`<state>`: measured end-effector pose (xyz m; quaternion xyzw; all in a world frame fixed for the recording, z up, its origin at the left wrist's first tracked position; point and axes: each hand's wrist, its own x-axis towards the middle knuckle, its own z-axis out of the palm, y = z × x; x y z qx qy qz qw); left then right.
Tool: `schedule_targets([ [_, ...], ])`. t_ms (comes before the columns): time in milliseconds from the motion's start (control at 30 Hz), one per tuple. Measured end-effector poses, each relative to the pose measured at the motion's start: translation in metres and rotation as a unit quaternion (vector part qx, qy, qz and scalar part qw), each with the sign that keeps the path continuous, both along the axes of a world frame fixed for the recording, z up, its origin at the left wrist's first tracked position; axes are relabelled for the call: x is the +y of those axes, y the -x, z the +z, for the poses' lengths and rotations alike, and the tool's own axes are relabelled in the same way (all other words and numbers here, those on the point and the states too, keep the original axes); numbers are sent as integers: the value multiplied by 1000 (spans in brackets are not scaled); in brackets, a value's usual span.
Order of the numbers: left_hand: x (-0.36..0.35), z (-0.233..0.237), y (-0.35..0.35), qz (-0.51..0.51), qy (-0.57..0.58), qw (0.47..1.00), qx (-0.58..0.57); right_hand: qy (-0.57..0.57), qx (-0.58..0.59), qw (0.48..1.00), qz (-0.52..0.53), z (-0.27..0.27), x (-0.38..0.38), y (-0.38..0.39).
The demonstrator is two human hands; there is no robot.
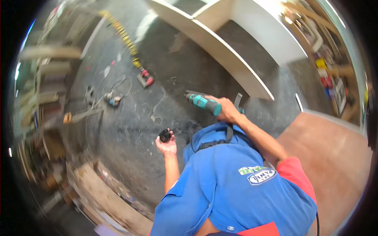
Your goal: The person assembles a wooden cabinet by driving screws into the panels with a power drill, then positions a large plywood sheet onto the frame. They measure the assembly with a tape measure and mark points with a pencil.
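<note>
My left hand (167, 146) is palm up with its fingers curled round a small dark object (165, 135), perhaps a cluster of screws; its details are too small to tell. In my right hand (227, 110) is a teal and black power drill (204, 104), gripped by its handle and pointing to the left, away from my body. The two hands are apart, on either side of the blue apron (236, 185) that I wear.
Ahead stands a white-edged panel frame (232, 59). On the floor lie a red tool (145, 78) with a yellow coiled hose (125, 37) and another tool (113, 99) with a cable. A brown board (327, 153) is at the right; long planks (106, 192) lie at lower left.
</note>
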<state>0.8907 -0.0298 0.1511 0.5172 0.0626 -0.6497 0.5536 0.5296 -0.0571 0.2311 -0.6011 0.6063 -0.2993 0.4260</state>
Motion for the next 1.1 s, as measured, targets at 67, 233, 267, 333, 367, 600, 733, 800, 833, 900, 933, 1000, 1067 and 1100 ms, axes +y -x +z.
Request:
schedule_targets([
  [67, -15, -27, -34, -71, -65, 995, 9, -42, 129, 989, -58, -16, 6, 7],
  [233, -74, -71, -86, -370, -213, 897, -116, -213, 313, 908, -178, -77, 76, -2],
  [267, -89, -98, -112, -474, -160, 848, -173, -248, 325, 886, -220, -95, 102, -12],
  [333, -125, -87, -132, -645, -154, 714, -224, -303, 312, 844, -312, -128, 160, -39],
  [367, -137, -56, -125, -721, -95, 631, -269, -324, 291, 823, -364, -137, 192, -58],
  [600, -234, -109, -182, -656, -140, 651, -355, -538, -6, 577, -615, -197, 366, -256],
  [733, -249, -110, -145, -647, -94, 644, -397, -385, -100, 525, -752, -247, 430, -426],
  [800, -248, -120, -124, -682, -67, 615, -389, -442, -183, 444, -758, -212, 421, -456],
  [833, -245, -125, -109, -710, -49, 591, -378, -456, -213, 412, -759, -206, 418, -473],
  [900, -228, -122, -70, -752, -41, 557, -350, -457, -250, 372, -768, -198, 414, -488],
  [933, -212, -116, -48, -765, -24, 537, -356, -453, -264, 358, -772, -196, 411, -489],
  [1000, -189, -114, -3, -778, 1, 511, -365, -443, -291, 340, -777, -198, 410, -481],
  [1067, -170, -131, 36, -867, 13, 404, -290, -431, -305, 338, -779, -205, 419, -457],
  [1100, -152, -128, 64, -867, 20, 404, -291, -424, -310, 340, -780, -209, 426, -439],
])
